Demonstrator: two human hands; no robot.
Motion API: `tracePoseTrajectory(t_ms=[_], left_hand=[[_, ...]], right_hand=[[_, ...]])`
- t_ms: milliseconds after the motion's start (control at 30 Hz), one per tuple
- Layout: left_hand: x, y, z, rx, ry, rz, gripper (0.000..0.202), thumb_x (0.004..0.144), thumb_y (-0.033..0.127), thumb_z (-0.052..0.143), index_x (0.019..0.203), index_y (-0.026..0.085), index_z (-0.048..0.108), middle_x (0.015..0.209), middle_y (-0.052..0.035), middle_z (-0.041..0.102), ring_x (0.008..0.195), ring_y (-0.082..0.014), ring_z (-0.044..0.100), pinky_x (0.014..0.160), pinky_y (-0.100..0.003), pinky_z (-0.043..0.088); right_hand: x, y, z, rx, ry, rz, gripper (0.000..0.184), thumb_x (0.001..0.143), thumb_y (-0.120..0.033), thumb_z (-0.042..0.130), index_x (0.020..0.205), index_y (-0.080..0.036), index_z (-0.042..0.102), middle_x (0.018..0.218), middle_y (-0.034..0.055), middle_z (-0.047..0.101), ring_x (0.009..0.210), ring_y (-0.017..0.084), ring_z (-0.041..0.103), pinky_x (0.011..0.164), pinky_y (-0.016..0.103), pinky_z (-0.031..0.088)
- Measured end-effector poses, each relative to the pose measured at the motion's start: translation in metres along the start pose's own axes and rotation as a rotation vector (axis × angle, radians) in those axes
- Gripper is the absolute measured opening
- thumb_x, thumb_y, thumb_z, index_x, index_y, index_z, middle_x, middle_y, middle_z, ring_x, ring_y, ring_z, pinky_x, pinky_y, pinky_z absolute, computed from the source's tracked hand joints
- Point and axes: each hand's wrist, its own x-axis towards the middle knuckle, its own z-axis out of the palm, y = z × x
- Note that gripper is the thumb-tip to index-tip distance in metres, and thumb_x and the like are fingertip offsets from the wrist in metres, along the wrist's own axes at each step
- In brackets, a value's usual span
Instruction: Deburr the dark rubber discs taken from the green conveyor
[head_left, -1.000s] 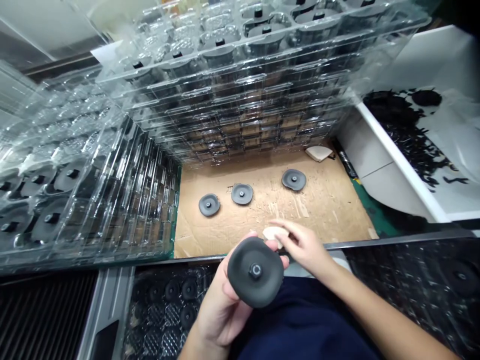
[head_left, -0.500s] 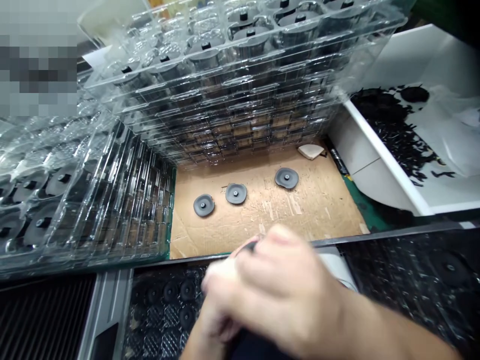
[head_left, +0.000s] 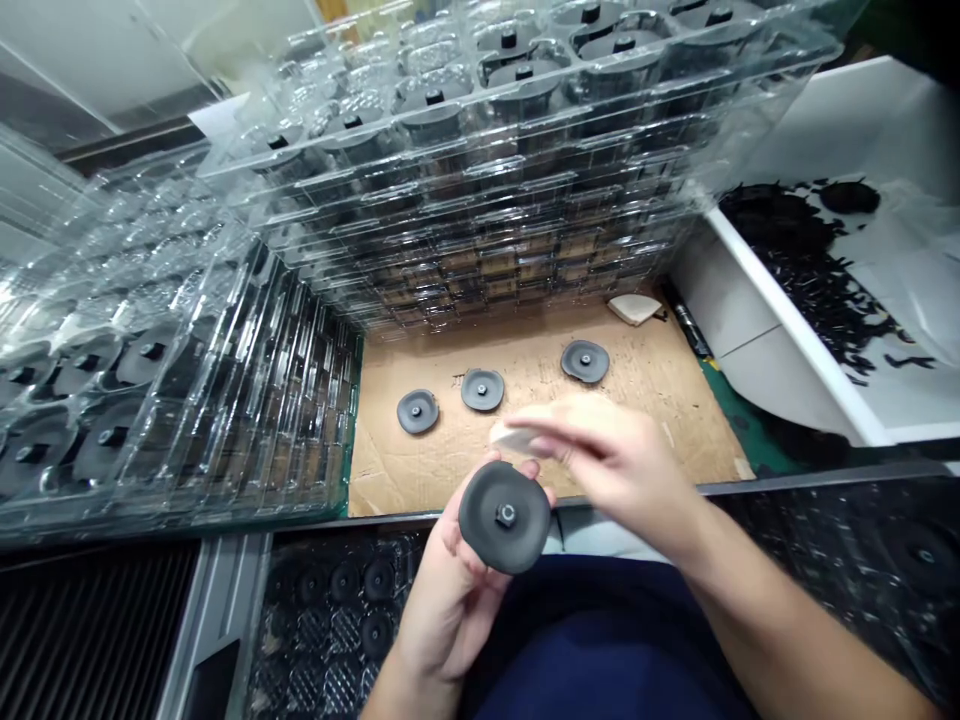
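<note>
My left hand (head_left: 457,590) holds a dark grey, dished disc (head_left: 505,545) with rounded corners and a small raised post at its centre, fingers closed round its edge. Just above the disc, my right hand (head_left: 622,455) pinches a small white pad (head_left: 512,438), somewhat blurred; it appears apart from the disc. Beyond my hands, three similar grey discs lie on the cardboard sheet (head_left: 390,470): a left disc (head_left: 418,411), a middle disc (head_left: 482,389) and a right disc (head_left: 585,361).
Stacked clear plastic trays (head_left: 480,200) holding discs rise at the back, with another tray stack (head_left: 292,410) at left. On the right, a white bin (head_left: 795,320) contains small black pieces. A white wedge-shaped piece (head_left: 634,308) and a black marker-like stick (head_left: 686,320) lie at the back right.
My hands were together and blurred, the right over the left. Now they are apart: the right has moved up and away, showing the disc and the white pad. The view has shifted slightly.
</note>
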Motion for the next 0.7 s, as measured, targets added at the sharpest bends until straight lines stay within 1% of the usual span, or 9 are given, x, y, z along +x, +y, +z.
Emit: tracePoseTrajectory(t_ms=[67,100,200,300,367,467,533,633,700], left_hand=[[-0.002,0.004,0.002,-0.054,0.005,0.003,0.062,0.065,0.041,0.076,0.123,0.032,0.055,0.117,-0.0033,0.067,0.101,-0.0208,0.065,0.091,-0.028,0.048],[-0.003,0.005,0.002,-0.074,0.006,0.004,0.065,0.065,0.04,0.076,0.125,0.034,0.053,0.119,-0.0033,0.066,0.104,-0.0218,0.064,0.093,-0.03,0.048],[-0.002,0.006,-0.001,-0.094,-0.003,0.021,0.063,0.065,0.038,0.076,0.123,0.034,0.054,0.125,-0.0034,0.063,0.115,-0.0233,0.058,0.095,-0.031,0.046],[0.0,0.005,-0.004,-0.1,-0.035,0.029,0.052,0.068,0.036,0.074,0.118,0.032,0.059,0.129,-0.003,0.061,0.122,-0.024,0.053,0.099,-0.031,0.044],[0.001,0.004,-0.004,-0.102,-0.058,0.038,0.049,0.069,0.035,0.073,0.117,0.032,0.06,0.13,-0.0026,0.06,0.12,-0.0243,0.054,0.1,-0.032,0.044],[0.003,0.002,0.002,-0.097,-0.053,0.066,0.053,0.068,0.033,0.075,0.119,0.032,0.06,0.13,-0.0031,0.06,0.117,-0.0229,0.057,0.098,-0.03,0.046],[0.003,0.002,0.007,-0.094,-0.036,0.06,0.053,0.067,0.032,0.076,0.118,0.03,0.06,0.127,-0.0038,0.062,0.115,-0.021,0.058,0.094,-0.026,0.047],[0.003,0.003,0.01,-0.076,0.017,0.013,0.042,0.068,0.03,0.076,0.109,0.026,0.066,0.115,-0.0029,0.068,0.11,-0.0191,0.06,0.094,-0.024,0.047],[0.002,0.002,0.008,-0.064,0.062,0.007,0.042,0.066,0.026,0.078,0.106,0.026,0.066,0.111,-0.0015,0.07,0.107,-0.0194,0.061,0.093,-0.026,0.048]], right_hand=[[-0.01,0.024,0.004,-0.043,0.028,0.193,0.025,0.091,-0.018,0.048,0.107,-0.023,0.066,0.101,0.0037,0.07,0.09,0.016,0.064,0.075,0.028,0.048],[-0.018,0.035,0.009,-0.059,0.016,0.228,0.024,0.091,-0.02,0.049,0.108,-0.023,0.066,0.101,0.0043,0.07,0.089,0.017,0.064,0.075,0.029,0.049],[-0.047,0.056,0.031,-0.082,-0.066,0.226,0.022,0.09,-0.021,0.05,0.102,-0.022,0.069,0.088,0.0044,0.072,0.078,0.017,0.066,0.07,0.029,0.05],[-0.062,0.06,0.042,-0.093,-0.093,0.238,0.02,0.089,-0.023,0.052,0.093,-0.021,0.071,0.078,0.0044,0.073,0.068,0.017,0.066,0.062,0.028,0.05],[-0.055,0.049,0.035,-0.091,-0.061,0.266,0.021,0.09,-0.023,0.051,0.098,-0.02,0.07,0.082,0.0047,0.073,0.068,0.016,0.066,0.059,0.026,0.05],[-0.032,0.012,0.014,-0.072,0.089,0.267,0.024,0.092,-0.022,0.048,0.109,-0.018,0.064,0.098,0.0057,0.071,0.078,0.015,0.066,0.062,0.024,0.051],[-0.018,-0.017,0.004,-0.035,0.187,0.096,0.023,0.091,-0.018,0.049,0.11,-0.016,0.063,0.1,0.0066,0.071,0.084,0.016,0.065,0.07,0.026,0.051],[-0.009,-0.047,0.002,-0.002,0.095,-0.187,0.025,0.091,-0.012,0.044,0.107,-0.008,0.063,0.086,0.0083,0.071,0.075,0.017,0.063,0.071,0.031,0.05],[-0.008,-0.052,0.004,0.026,-0.068,-0.178,0.023,0.09,-0.01,0.044,0.102,-0.009,0.065,0.083,0.0067,0.07,0.073,0.016,0.061,0.069,0.029,0.049]])
